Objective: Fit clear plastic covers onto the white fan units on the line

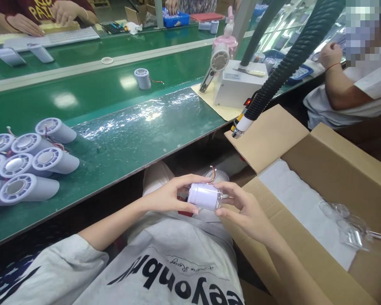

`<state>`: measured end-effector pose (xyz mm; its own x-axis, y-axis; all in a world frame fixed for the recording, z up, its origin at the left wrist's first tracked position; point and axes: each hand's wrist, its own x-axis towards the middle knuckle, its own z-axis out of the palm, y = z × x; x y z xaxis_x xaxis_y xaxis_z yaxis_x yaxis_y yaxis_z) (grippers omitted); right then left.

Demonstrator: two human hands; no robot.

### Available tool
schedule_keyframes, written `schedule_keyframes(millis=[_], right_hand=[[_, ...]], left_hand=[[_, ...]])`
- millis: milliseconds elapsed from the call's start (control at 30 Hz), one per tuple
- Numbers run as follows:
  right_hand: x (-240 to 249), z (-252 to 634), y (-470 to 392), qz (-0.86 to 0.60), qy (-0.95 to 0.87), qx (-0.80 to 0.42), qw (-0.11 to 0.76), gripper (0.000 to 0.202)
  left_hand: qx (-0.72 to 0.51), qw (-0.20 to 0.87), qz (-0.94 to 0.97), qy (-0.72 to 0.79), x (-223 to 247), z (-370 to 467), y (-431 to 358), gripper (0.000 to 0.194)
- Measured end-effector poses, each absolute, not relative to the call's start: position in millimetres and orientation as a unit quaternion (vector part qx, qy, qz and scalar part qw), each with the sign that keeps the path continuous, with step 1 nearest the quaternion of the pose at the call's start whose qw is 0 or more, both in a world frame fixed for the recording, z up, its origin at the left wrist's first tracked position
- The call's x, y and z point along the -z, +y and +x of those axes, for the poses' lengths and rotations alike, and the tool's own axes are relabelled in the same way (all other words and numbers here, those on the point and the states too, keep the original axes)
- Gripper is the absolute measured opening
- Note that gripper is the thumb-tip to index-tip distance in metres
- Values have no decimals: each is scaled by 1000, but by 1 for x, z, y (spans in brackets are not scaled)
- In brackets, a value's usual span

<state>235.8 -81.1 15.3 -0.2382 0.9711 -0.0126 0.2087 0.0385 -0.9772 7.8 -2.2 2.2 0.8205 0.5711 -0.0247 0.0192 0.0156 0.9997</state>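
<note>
Over my lap I hold a pale lilac cylindrical fan housing [204, 196] on its side. My left hand [174, 195] grips its left end between thumb and fingers. At the opposite end, my right hand [238, 205] pinches the rim, where something clear and shiny, like thin plastic, shows. Thin coloured wires with a small white connector [213, 173] stick up from the housing's upper side. The inside of the housing is out of sight.
Several similar fan housings [28, 165] are grouped at the bench's left, and one housing [142, 79] stands on the green belt. A ribbed black hose [282, 67] reaches down at right. An open carton [292, 233] holds clear plastic pieces [352, 228]. Co-workers sit across and at right.
</note>
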Motion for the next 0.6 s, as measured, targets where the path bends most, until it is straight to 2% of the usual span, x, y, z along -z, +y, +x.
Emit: schedule_keyframes(millis=[267,400,500,600], right_hand=[[-14,233,-83,-483,-534,-578,384,38],[-9,233,-81,-483,-514,-593,388,40],[6,235,-74,-467,-469,-610,436,40],[30,239,-60,-455,-377,-612,525,49]], left_hand=[[-204,665,684,218,-4,6,-3,73],[-207,704,641,225,-2,6,-4,78],[-223,765,556,238,8,16,7,87],[-249,798,485,257,22,42,33,84]])
